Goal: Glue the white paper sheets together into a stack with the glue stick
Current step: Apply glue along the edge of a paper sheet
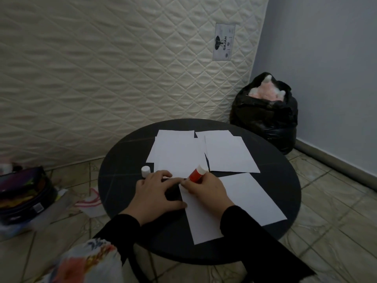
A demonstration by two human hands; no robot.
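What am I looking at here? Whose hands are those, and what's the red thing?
This picture comes from a camera worn on a person's head, so you look down at their own two hands, as if you were them. There is no robot here. They sit at a round black table with white paper sheets on it: two piles at the back and one sheet close by. The right hand holds a red glue stick, pressing its end at that near sheet's corner. The left hand lies flat beside it, on the sheet's edge. The little white thing standing on the table looks like the glue's cap.
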